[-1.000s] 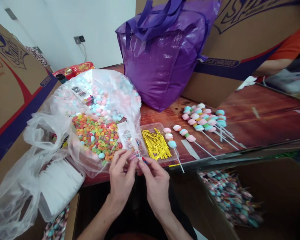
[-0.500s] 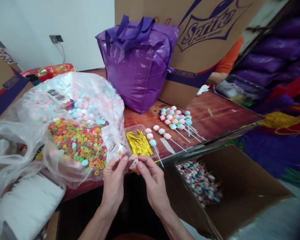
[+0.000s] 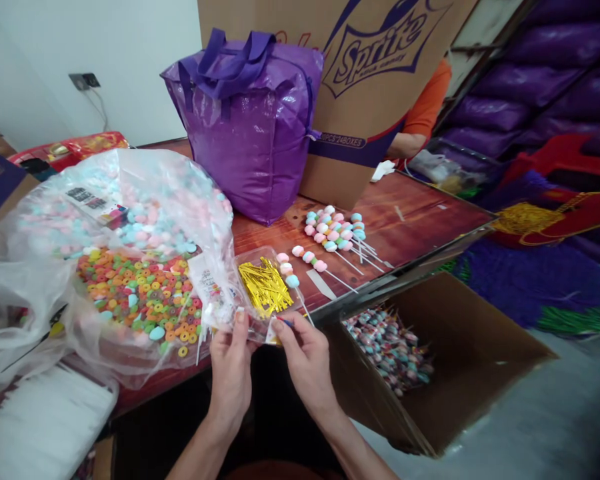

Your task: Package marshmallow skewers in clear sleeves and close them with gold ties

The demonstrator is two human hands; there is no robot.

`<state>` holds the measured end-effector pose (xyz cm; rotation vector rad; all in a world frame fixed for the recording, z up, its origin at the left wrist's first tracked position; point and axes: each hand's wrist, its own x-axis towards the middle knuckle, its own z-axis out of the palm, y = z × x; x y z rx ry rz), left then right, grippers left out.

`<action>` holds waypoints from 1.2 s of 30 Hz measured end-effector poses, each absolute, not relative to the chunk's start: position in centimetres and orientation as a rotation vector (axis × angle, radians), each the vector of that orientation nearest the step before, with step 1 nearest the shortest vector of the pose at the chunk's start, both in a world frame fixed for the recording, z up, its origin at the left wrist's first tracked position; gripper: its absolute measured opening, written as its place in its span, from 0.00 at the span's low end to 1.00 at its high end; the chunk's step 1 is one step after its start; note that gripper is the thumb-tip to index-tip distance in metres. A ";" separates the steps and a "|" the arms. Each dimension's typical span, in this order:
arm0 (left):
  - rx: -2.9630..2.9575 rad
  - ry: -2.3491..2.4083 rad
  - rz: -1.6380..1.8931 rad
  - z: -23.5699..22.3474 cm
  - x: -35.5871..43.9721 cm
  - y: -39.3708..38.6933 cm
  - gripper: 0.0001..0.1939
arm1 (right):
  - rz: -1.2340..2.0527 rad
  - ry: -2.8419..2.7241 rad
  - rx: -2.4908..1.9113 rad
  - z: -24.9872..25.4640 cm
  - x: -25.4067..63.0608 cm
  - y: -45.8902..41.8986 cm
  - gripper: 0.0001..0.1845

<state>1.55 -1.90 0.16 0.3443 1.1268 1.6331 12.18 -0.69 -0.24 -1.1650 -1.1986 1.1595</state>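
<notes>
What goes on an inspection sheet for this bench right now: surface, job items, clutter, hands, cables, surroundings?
Surface: reddish wood-look table; white strip near its front edge.
Job's things: printed wrapper in the hands; gold twist ties in a clear tray; candy skewers beyond it; ring candies in clear plastic.
Clutter: purple bag standing at the back.
Grippers: left hand and right hand, fingers pinching the wrapper.
Cables: cord hanging from the wall socket.
Surroundings: open carton holding wrapped candy, below table height; another person's orange sleeve.
</notes>
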 end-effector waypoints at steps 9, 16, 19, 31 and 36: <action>0.282 1.130 1.683 0.4 1.3 -1.7 0.15 | 1.081 -1.240 -1.209 -0.5 13.2 -0.5 0.20; 0.217 1.074 1.636 0.9 1.2 -1.4 0.11 | 1.029 -1.326 -1.219 -0.8 14.2 -0.1 0.21; 0.184 1.075 1.654 0.9 1.3 -0.9 0.11 | 1.033 -1.391 -1.246 -1.0 14.9 0.3 0.23; 0.109 1.105 1.817 0.6 0.1 2.3 0.15 | -0.036 -1.706 -1.795 -5.0 22.4 10.8 0.11; 0.035 1.077 1.840 0.2 -0.6 2.8 0.14 | 0.106 -1.564 -1.605 -5.1 22.2 8.7 0.14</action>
